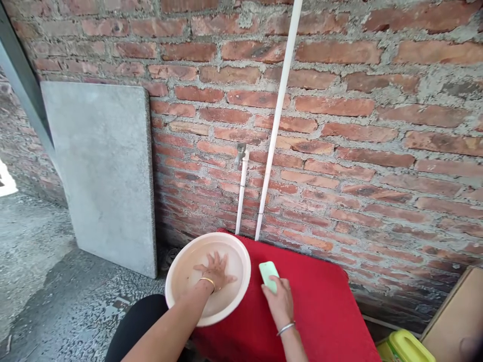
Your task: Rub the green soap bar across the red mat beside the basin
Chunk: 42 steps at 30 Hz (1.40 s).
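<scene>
Clock: laid over the view, 12 at the top.
Pale green oblong (267,270): above the red cloth (324,311), at 3 o'clock from the basin (168,286). Near end covered by the right hand (279,299); exact kind hard to make out. Whether its underside touches the cloth, cannot tell.
Oblong's long axis: 11 to 5 o'clock; bare, rounded end points to 11.
Right hand: closed round the oblong's 5 o'clock end, thumb on the left edge. Some fingers hidden by the grip. Silver bracelet (286,328) at the wrist; forearm cut off at the bottom edge.
Left hand (216,270): spread wide inside the basin, fingers fanned towards 12, thumb towards 3, gripping nothing visible. Depth in the cloudy water (232,261) unclear. Gold bangle (208,282) at the wrist.
Basin bottom: blurred by the water.
Black-clad leg (136,327): at 7, mostly out of view, partly behind the left forearm.
White pipe (277,115): cut off at 12; foot hidden behind the cloth's far edge.
Yellow container (407,347): low at 4, cut off below.
Cardboard box (456,317): just beside it, cut off at right.
</scene>
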Each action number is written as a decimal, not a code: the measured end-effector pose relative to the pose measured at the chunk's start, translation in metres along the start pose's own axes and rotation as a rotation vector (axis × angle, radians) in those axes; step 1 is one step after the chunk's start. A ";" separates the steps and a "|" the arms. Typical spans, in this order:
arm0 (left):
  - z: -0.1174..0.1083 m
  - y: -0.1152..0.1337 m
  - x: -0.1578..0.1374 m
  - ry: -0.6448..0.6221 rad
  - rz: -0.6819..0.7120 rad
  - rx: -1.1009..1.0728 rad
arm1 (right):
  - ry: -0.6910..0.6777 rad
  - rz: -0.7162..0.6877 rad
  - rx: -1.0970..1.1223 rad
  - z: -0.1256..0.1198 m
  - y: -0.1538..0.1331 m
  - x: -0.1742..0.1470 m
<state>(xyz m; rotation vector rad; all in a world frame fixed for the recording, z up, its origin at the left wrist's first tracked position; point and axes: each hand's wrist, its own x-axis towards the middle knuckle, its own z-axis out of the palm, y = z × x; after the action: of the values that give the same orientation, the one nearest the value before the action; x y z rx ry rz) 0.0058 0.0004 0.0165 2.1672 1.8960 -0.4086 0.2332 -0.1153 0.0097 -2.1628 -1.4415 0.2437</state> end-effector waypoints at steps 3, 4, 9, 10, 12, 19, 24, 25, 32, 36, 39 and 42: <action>-0.002 -0.001 -0.001 -0.018 0.011 -0.006 | -0.089 -0.124 0.004 0.017 -0.027 -0.008; -0.002 -0.001 -0.001 -0.019 0.011 -0.008 | -0.094 -0.129 -0.011 0.018 -0.027 -0.008; 0.002 0.000 0.002 0.020 0.006 -0.014 | 0.037 0.059 -0.146 -0.015 0.029 0.005; 0.003 0.001 0.002 0.021 0.004 -0.010 | 0.076 0.126 -0.174 -0.025 0.044 0.008; 0.003 0.001 0.002 0.012 0.003 0.005 | 0.147 0.233 -0.202 -0.041 0.068 0.012; -0.003 0.000 -0.005 0.010 0.011 -0.005 | 0.106 0.082 -0.074 -0.020 0.027 -0.002; -0.006 -0.001 -0.008 0.013 0.014 -0.006 | -0.071 -0.167 0.001 0.014 -0.032 -0.021; -0.007 -0.001 -0.008 0.015 0.020 -0.006 | -0.083 -0.172 -0.003 0.015 -0.033 -0.021; -0.003 0.000 -0.004 0.012 0.012 -0.017 | 0.087 0.099 -0.106 -0.025 0.053 -0.001; 0.005 -0.001 0.005 0.044 0.011 -0.049 | 0.214 0.259 -0.137 -0.045 0.088 0.004; 0.008 -0.002 0.008 0.035 0.002 -0.026 | 0.200 0.201 -0.053 -0.039 0.070 -0.003; 0.006 -0.002 0.007 0.022 0.001 -0.005 | 0.108 0.025 0.049 -0.017 0.025 -0.016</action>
<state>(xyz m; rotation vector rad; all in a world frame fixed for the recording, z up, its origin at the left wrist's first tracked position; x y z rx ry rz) 0.0039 0.0048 0.0084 2.1777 1.9056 -0.3812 0.2543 -0.1432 0.0091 -2.1219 -1.3356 0.1661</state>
